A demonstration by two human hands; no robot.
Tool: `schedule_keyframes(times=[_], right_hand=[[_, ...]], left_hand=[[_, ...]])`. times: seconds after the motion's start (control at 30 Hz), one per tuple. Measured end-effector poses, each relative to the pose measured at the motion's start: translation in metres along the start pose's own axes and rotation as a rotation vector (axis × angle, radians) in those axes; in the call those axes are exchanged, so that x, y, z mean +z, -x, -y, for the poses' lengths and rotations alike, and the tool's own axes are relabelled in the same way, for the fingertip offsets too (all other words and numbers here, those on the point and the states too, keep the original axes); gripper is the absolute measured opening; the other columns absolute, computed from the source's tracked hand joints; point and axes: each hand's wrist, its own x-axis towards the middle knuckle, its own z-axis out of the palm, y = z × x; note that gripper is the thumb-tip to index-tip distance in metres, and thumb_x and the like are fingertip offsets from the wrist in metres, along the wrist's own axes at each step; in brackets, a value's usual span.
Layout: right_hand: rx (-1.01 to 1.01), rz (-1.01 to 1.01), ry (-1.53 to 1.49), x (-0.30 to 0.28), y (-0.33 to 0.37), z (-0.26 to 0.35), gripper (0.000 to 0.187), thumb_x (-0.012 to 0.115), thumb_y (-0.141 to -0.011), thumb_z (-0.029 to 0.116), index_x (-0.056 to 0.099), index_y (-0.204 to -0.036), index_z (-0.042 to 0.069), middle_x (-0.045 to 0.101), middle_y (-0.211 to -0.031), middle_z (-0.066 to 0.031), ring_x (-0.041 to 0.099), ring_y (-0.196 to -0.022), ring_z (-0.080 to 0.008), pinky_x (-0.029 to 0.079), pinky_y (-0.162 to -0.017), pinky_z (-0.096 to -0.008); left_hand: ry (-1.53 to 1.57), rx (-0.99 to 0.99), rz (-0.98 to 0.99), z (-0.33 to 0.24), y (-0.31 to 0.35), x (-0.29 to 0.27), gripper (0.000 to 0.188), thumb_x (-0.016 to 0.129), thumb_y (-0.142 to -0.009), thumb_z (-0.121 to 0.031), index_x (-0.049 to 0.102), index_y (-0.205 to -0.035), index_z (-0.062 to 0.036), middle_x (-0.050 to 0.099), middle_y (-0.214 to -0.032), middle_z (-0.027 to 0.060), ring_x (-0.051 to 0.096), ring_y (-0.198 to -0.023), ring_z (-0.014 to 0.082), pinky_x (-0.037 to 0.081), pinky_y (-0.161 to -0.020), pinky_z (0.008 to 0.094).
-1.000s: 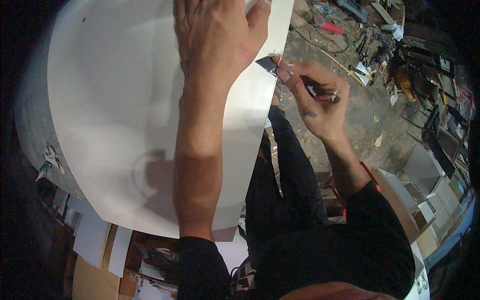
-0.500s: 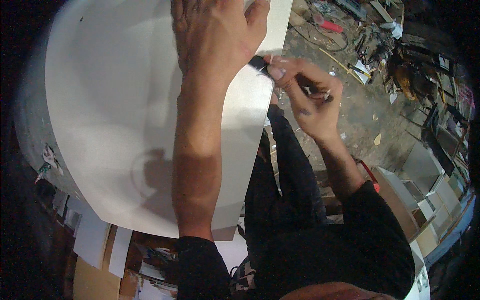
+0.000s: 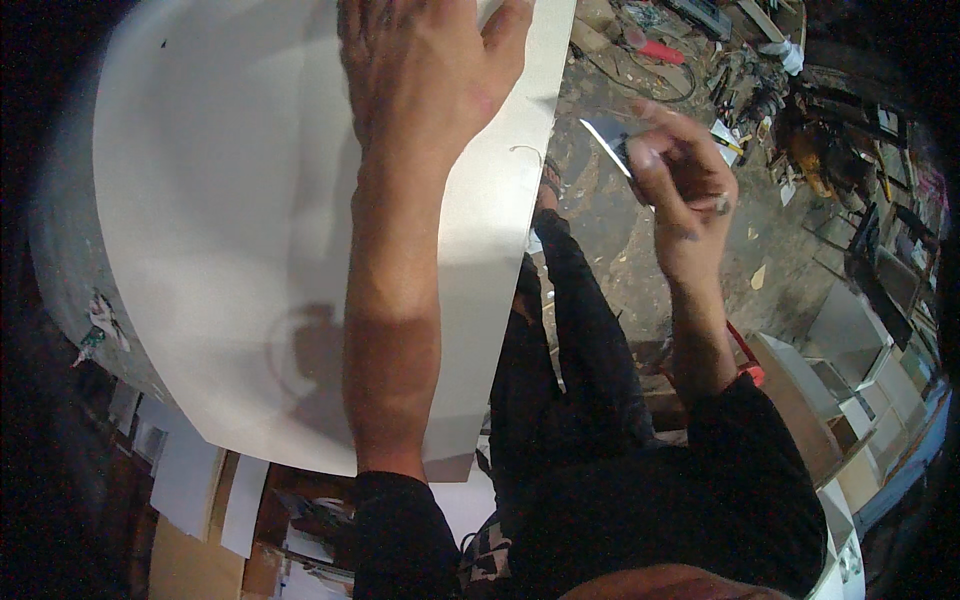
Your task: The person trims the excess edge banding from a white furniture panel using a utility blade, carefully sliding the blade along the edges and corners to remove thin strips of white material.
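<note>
My left hand (image 3: 425,60) lies on a large white panel (image 3: 230,220), its thumb stretched out; the fingertips run past the upper edge of the picture. Off the panel's right edge, above the floor, my right hand (image 3: 685,165) pinches a thin flat blade (image 3: 606,146) between thumb and fingers. One edge of the blade shines brightly, and the hand is slightly blurred. A fine curled shaving (image 3: 527,149) sits at the panel's right edge, between the two hands.
Tools and scraps litter the floor at right, among them a red-handled tool (image 3: 655,47) and a dark cable. White boards and boxes (image 3: 850,335) stand at lower right. More boards (image 3: 187,480) lean at lower left. My legs are beside the panel's right edge.
My right hand has moved right, away from the panel's edge, taking the blade with it. The blade's bright edge now shows. My left hand has barely shifted.
</note>
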Motion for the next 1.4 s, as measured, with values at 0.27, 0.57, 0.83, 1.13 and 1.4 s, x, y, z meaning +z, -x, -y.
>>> schedule_keyframes(times=[0.27, 0.57, 0.83, 1.13, 1.4], right_hand=[[0.114, 0.43, 1.32, -0.102, -0.006, -0.1, 0.047, 0.069, -0.085, 0.007, 0.058, -0.13, 0.014, 0.064, -0.077, -0.0069, 0.06, -0.069, -0.0127, 0.049, -0.062, -0.0296], [-0.036, 0.168, 0.241, -0.041, -0.001, -0.006, 0.027, 0.062, -0.091, 0.002, 0.063, -0.118, 0.002, 0.07, -0.091, -0.007, 0.062, -0.081, -0.0118, 0.049, -0.074, -0.0254], [-0.365, 0.489, 0.385, -0.003, -0.052, 0.013, 0.017, 0.056, -0.095, -0.001, 0.065, -0.11, -0.003, 0.068, -0.112, -0.0107, 0.063, -0.106, -0.0167, 0.049, -0.091, -0.0275], [-0.442, 0.706, 0.451, 0.0, -0.066, 0.013, 0.021, 0.057, -0.091, -0.007, 0.067, -0.109, -0.001, 0.07, -0.102, -0.0126, 0.066, -0.099, -0.0183, 0.052, -0.084, -0.0292], [-0.551, 0.783, 0.502, 0.002, -0.072, 0.01, 0.02, 0.062, -0.089, -0.005, 0.071, -0.107, 0.0, 0.071, -0.101, -0.0128, 0.066, -0.093, -0.0179, 0.052, -0.082, -0.028]], left_hand=[[0.043, 0.065, -0.065, -0.001, -0.01, 0.001, 0.041, 0.065, -0.088, -0.022, 0.054, -0.123, -0.0027, 0.054, -0.128, 0.0205, 0.047, -0.123, 0.0387, 0.033, -0.107, 0.0495], [0.055, 0.154, -0.209, 0.015, -0.008, 0.015, 0.034, 0.064, -0.089, -0.02, 0.057, -0.117, -0.0025, 0.058, -0.12, 0.0198, 0.053, -0.115, 0.0385, 0.039, -0.101, 0.049], [0.155, 0.021, -0.164, 0.007, -0.018, 0.006, 0.029, 0.061, -0.088, -0.02, 0.061, -0.11, 0.0001, 0.064, -0.111, 0.0195, 0.058, -0.107, 0.0375, 0.042, -0.095, 0.0453], [0.163, 0.049, -0.22, 0.009, -0.012, 0.012, 0.03, 0.062, -0.088, -0.022, 0.062, -0.108, 0.0, 0.064, -0.11, 0.0197, 0.058, -0.106, 0.0375, 0.043, -0.095, 0.0459], [0.115, 0.005, -0.226, 0.012, -0.002, 0.015, 0.031, 0.061, -0.09, -0.024, 0.062, -0.109, -0.0003, 0.064, -0.112, 0.019, 0.057, -0.109, 0.0362, 0.042, -0.098, 0.0461]])
